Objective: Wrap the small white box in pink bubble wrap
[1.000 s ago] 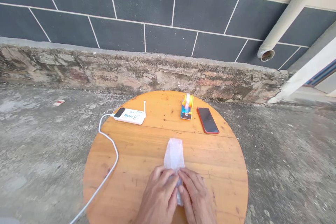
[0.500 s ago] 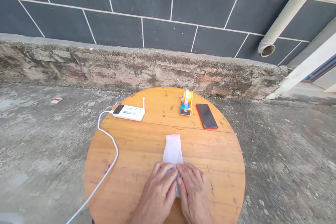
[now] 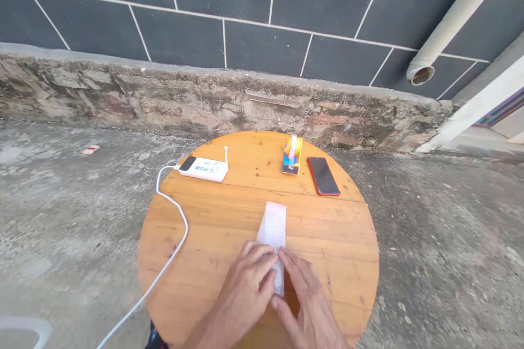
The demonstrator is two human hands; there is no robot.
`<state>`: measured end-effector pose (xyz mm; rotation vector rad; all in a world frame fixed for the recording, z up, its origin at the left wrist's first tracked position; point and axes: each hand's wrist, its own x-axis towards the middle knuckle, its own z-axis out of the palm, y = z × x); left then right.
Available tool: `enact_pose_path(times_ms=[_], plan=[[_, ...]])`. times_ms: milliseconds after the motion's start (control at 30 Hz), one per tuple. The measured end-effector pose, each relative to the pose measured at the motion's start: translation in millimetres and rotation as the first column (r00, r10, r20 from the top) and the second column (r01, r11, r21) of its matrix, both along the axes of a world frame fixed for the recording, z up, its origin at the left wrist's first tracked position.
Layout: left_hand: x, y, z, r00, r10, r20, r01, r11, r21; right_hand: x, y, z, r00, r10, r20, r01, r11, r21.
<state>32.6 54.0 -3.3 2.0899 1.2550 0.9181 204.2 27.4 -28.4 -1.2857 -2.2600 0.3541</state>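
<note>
A narrow strip of whitish, translucent bubble wrap lies on the round wooden table, its far end flat and its near part between my hands. My left hand rests over the left side of the strip, fingers bent together and thumb pressed close to its edge. On the right side, my right hand has its fingers stretched out, thumb apart from them. Its fingertips touch or nearly touch the strip's right edge. Part of the wrap is hidden under my left fingers.
A yellow and blue tape dispenser stands at the table's far side. Right of it lies a red-edged phone. At the left is a white device with a white cable running off the near edge. A stone ledge borders the wall behind.
My right hand has opened, its thumb spreading away from the fingers and from my left hand. The strip's far end has turned slightly to the right. The camera view has shifted a little.
</note>
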Motion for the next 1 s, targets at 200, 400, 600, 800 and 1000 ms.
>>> enact_pose_path(times_ms=[200,400,600,800,1000], plan=[[0.4,-0.3,-0.3,1.000,0.005,0.005,-0.005,1.000,0.002,-0.5,1.4,-14.9,0.999,-0.029,0.022,0.028,0.997,0.069],[0.1,-8.1,1.5,1.000,0.010,0.008,-0.010,1.000,-0.024,-1.1,1.2,-8.0,1.000,-0.017,0.002,0.017,0.999,0.051],[-0.3,-12.1,9.4,1.000,0.005,-0.014,-0.006,0.995,-0.102,-1.6,-2.4,4.6,1.000,0.025,-0.016,-0.025,0.999,0.021],[-4.8,-9.6,14.1,0.999,-0.021,-0.041,0.013,0.981,-0.193,-3.9,-1.6,14.8,0.998,0.043,-0.049,-0.048,0.994,-0.103],[-11.9,4.4,11.6,0.998,-0.062,0.027,0.067,0.967,-0.246,-2.8,9.9,20.3,0.995,0.014,-0.098,-0.044,0.950,-0.308]])
